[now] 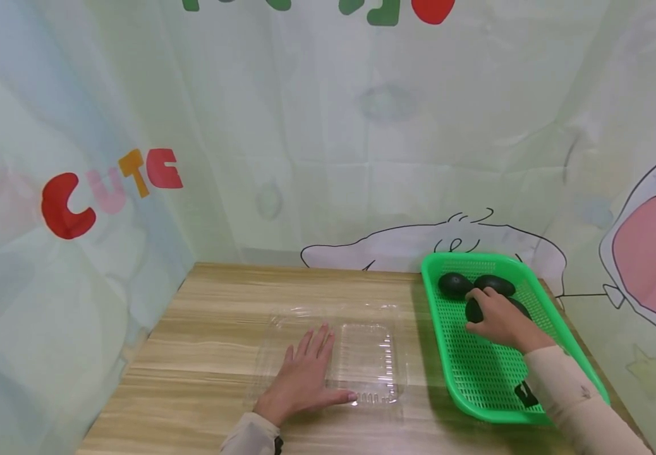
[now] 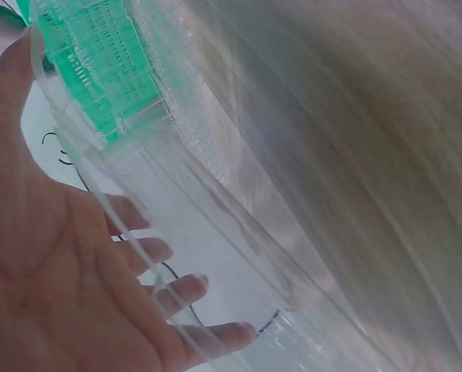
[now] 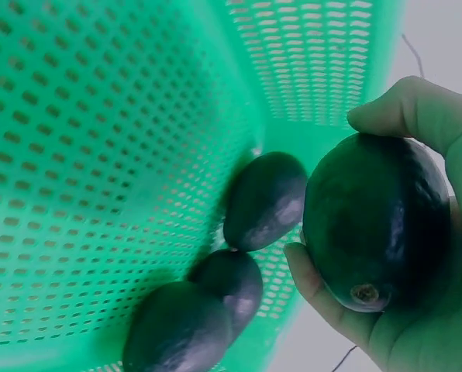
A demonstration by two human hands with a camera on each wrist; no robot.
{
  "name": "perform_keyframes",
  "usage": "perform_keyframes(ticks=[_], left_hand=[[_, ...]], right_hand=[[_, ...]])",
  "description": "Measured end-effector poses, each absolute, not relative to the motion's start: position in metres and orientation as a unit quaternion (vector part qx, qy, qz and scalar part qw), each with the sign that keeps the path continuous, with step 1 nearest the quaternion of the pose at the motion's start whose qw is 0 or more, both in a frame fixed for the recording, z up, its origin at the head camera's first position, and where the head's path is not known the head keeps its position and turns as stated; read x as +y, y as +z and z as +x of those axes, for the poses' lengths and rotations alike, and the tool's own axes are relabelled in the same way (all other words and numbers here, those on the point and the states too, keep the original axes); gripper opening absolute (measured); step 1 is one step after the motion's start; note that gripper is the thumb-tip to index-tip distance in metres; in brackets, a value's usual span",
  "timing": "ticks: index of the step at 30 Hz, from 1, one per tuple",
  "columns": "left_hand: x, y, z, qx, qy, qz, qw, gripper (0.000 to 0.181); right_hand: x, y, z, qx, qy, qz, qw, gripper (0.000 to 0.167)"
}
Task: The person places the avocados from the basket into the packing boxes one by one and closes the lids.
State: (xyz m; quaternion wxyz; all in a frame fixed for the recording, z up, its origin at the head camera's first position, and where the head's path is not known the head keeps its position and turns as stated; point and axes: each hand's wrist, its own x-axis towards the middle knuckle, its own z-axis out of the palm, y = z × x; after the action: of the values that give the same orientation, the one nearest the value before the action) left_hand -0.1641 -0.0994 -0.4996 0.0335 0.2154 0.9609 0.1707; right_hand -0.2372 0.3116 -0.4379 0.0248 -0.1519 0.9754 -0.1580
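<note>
My right hand [image 1: 498, 319] grips a dark avocado [image 3: 370, 225] inside the green basket [image 1: 447, 373], thumb on one side and fingers on the other. Several more dark avocados lie at the far end of the basket, among them one at the left [image 1: 454, 285], one beside it [image 1: 494, 285] and one partly behind my hand [image 1: 519, 307]. Over on the table, my left hand [image 1: 305, 379] rests with spread, straight fingers on a clear plastic clamshell container [image 1: 364, 354]. Through the transparent plastic, its fingers [image 2: 181, 294] show in the left wrist view.
The wooden table [image 1: 191, 354] meets a printed curtain [image 1: 328, 158] at the back and left. A small black piece [image 1: 526, 394] shows near the basket's front end, partly covered by my right sleeve [image 1: 578, 398]. The basket's raised rim surrounds my right hand.
</note>
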Motion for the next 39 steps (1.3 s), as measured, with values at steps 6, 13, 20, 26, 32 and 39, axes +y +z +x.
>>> perform_keyframes(ticks=[6, 13, 20, 26, 32, 39], left_hand=[[-0.1, -0.501, -0.164, 0.961, 0.165, 0.218, 0.03, 0.12], [-0.099, -0.502, -0.164, 0.962, 0.161, 0.219, 0.03, 0.12], [-0.1, -0.503, -0.165, 0.962, 0.165, 0.215, 0.031, 0.121], [-0.1, -0.503, -0.164, 0.961, 0.168, 0.215, 0.03, 0.121], [-0.1, -0.503, -0.165, 0.962, 0.163, 0.219, 0.024, 0.121], [-0.1, -0.502, -0.165, 0.961, 0.164, 0.219, 0.026, 0.122]], right_hand=[[0.306, -0.431, -0.23, 0.975, -0.157, -0.158, 0.006, 0.059], [0.301, -0.421, -0.22, 0.973, -0.168, -0.16, -0.012, 0.059], [0.295, -0.412, -0.209, 0.971, -0.178, -0.157, -0.023, 0.06], [0.284, -0.404, -0.201, 0.97, -0.184, -0.154, -0.036, 0.059], [0.274, -0.403, -0.196, 0.967, -0.188, -0.161, -0.05, 0.058], [0.263, -0.404, -0.188, 0.965, -0.193, -0.166, -0.064, 0.056]])
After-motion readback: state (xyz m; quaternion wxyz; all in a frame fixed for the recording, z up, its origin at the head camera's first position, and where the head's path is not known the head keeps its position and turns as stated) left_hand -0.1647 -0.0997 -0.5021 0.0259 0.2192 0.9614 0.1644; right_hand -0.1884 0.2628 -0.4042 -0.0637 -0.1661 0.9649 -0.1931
